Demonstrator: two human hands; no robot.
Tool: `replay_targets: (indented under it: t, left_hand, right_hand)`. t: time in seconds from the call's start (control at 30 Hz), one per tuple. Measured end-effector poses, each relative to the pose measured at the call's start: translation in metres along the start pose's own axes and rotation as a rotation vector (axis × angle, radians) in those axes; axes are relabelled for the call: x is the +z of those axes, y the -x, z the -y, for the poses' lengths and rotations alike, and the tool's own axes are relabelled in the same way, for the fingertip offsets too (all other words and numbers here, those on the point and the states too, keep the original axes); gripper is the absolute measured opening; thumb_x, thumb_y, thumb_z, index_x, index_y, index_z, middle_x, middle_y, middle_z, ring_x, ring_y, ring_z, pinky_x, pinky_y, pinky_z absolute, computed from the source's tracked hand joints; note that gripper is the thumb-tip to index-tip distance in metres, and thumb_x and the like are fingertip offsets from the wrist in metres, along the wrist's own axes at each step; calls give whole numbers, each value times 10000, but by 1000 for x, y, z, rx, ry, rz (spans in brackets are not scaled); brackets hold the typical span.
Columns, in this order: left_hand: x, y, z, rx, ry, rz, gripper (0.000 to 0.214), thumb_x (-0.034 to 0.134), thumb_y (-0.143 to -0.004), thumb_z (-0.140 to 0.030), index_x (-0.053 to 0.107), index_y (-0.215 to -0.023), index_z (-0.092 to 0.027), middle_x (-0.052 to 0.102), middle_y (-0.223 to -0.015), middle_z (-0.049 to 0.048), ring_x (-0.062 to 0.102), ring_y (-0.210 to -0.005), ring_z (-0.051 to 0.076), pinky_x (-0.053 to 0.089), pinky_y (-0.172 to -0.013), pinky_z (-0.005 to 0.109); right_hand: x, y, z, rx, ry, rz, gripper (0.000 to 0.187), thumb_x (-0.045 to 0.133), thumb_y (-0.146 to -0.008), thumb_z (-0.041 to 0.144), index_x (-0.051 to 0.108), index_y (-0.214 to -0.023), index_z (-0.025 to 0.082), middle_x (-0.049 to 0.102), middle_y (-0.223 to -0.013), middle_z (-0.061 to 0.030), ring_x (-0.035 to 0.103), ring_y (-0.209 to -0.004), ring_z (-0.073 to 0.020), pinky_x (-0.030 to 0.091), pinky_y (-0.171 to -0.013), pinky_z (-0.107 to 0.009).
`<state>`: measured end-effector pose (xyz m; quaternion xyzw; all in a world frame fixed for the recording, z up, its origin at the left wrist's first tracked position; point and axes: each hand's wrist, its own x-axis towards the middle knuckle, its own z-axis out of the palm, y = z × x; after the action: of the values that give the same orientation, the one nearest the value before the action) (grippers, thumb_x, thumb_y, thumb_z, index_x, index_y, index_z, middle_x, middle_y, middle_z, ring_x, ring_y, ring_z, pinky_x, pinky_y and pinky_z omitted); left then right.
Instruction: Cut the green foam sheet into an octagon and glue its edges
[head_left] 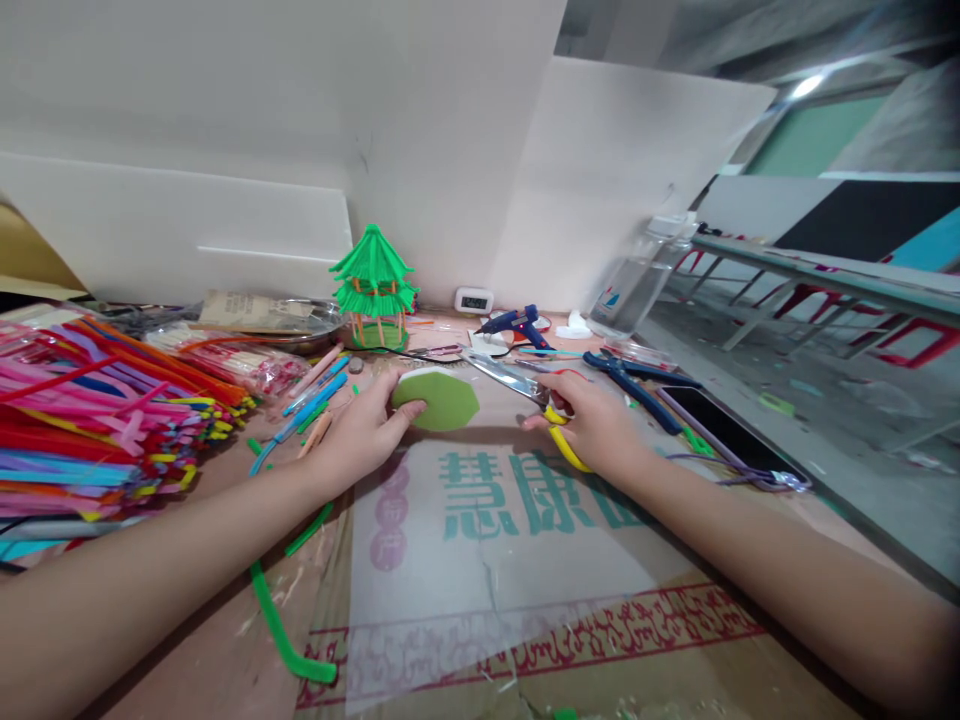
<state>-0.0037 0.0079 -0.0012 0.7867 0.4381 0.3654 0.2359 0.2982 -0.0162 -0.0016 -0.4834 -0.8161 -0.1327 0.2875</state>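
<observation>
Between the thumb and fingers of my left hand [379, 415] is a flat green octagonal piece [442, 402] with a white edge along its top. My right hand [589, 415] grips scissors with yellow handles [568, 450]. Their metal blades [510, 375] point left and away, near the green piece but apart from it. Beyond my left hand a small green pagoda model [373, 290] stands upright, with two tiered roofs and thin posts on a green base.
Bundles of coloured pipe cleaners [97, 410] fill the left side. Along the back are a white digital timer [474, 300], a blue glue gun [514, 322] and a clear bottle [637, 275]. Dark-handled pliers [637, 385] and a phone [720, 430] lie at right. A green strip [281, 630] lies in front.
</observation>
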Motion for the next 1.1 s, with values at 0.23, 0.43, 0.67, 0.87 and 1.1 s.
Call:
replay_targets:
  t: [0.23,0.43,0.67,0.87,1.1]
  left_hand:
    - [0,0,-2,-28,71,-12,223,503,-907,-295,534,-1096,-182,648,-1036,53,602,-988,226,473,-853,339]
    - [0,2,0,-21,42,-11,236,492,-912,-302,538,-1110,-182,665,-1048,58,611,-1009,234,483,-858,342]
    - [0,3,4,33,-25,-5,249,486,-912,-297,552,-1127,-190,677,-1091,76,615,-1065,262,489,-899,380]
    - [0,3,2,32,-20,3,214,478,-915,-274,555,-1093,-186,673,-1071,74,620,-1024,252,478,-904,375]
    - [-2,2,-4,21,-27,13,166,476,-911,-280,543,-1031,-188,665,-982,60,616,-953,242,486,-838,351]
  right_hand:
    - [-2,0,1,-45,33,30,361,655,-867,466,638,-1100,191,671,-887,-71,605,-750,-217,420,-638,-307]
    - [-3,1,3,-91,53,13,327,648,-880,414,627,-1105,178,681,-940,-93,620,-829,-228,453,-698,-318]
    - [-2,1,1,-169,110,-34,318,636,-893,423,633,-1104,185,674,-936,-93,617,-822,-219,461,-716,-319]
    - [-2,1,-3,-202,161,-32,356,620,-900,469,643,-1098,173,672,-918,-84,609,-799,-209,444,-683,-298]
    - [-3,2,-4,-205,197,-33,357,615,-901,479,658,-1091,180,672,-901,-74,608,-776,-198,435,-661,-287]
